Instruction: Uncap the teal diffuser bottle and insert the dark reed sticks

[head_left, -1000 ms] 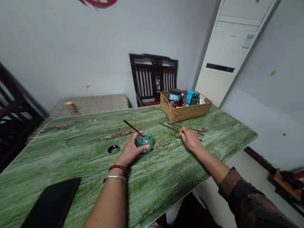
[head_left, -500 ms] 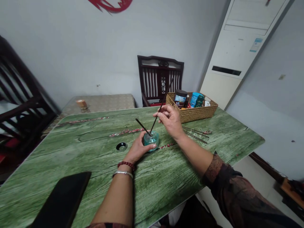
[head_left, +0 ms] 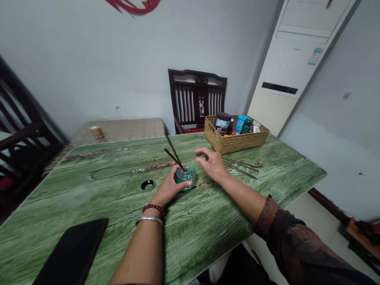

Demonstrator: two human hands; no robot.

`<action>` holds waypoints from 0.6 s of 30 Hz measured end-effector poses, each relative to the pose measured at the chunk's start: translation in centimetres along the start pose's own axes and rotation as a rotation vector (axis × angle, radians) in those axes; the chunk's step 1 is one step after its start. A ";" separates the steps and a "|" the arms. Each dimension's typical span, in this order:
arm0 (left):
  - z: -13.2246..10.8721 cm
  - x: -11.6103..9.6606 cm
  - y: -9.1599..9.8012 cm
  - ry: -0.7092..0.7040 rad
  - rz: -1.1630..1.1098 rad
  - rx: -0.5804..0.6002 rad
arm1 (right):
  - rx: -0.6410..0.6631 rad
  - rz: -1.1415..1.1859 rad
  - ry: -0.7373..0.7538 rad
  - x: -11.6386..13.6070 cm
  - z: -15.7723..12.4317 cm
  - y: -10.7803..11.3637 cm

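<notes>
My left hand [head_left: 170,184] is wrapped round a small glass diffuser bottle [head_left: 187,179] of blue-green liquid on the table. Two dark reed sticks [head_left: 173,155] stand in its neck, both leaning left. To the right of the bottle, my right hand [head_left: 210,163] hovers with fingers bent and apart, holding nothing. Several more thin reed sticks [head_left: 242,166] lie on the table just beyond its wrist. A black ring-shaped cap [head_left: 147,185] rests left of the bottle.
A wicker basket [head_left: 237,143] with jars and bottles stands at the back right of the green table [head_left: 118,190]. A dark phone-like slab [head_left: 73,249] lies at the front left. Behind the table are a wooden chair [head_left: 197,99] and a low surface with a small round container [head_left: 96,132].
My right hand has let go of the second reed stick and moved lower. That stick now leans left in the bottle beside the first. My left hand keeps its hold.
</notes>
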State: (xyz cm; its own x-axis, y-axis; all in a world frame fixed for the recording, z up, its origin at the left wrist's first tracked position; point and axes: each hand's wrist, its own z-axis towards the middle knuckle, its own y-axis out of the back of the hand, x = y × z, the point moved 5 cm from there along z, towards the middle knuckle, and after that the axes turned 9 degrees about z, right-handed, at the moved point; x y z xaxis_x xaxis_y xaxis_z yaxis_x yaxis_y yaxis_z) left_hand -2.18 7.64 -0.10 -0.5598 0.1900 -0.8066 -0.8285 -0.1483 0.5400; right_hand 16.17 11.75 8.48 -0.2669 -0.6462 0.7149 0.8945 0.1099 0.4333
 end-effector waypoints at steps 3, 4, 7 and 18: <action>0.1 0.4 -0.1 0.018 -0.006 0.019 | -0.118 -0.183 -0.014 -3.3 -2.4 5.0; 0.1 0.5 -0.1 0.016 -0.011 0.024 | -0.156 -0.252 -0.053 -4.7 -3.4 6.6; 0.2 0.5 -0.1 0.016 -0.012 0.025 | -0.249 -0.446 -0.200 -8.7 -6.1 10.4; -0.1 -1.1 0.3 0.071 -0.014 0.017 | -0.032 -0.726 -0.357 -11.6 -7.4 9.5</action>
State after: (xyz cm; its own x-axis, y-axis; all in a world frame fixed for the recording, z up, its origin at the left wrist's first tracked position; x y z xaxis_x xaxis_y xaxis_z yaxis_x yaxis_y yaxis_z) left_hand -1.85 7.28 0.92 -0.5456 0.1222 -0.8291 -0.8370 -0.1297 0.5317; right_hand 30.42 14.72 0.25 -0.8787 -0.2673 0.3955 0.4622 -0.2694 0.8448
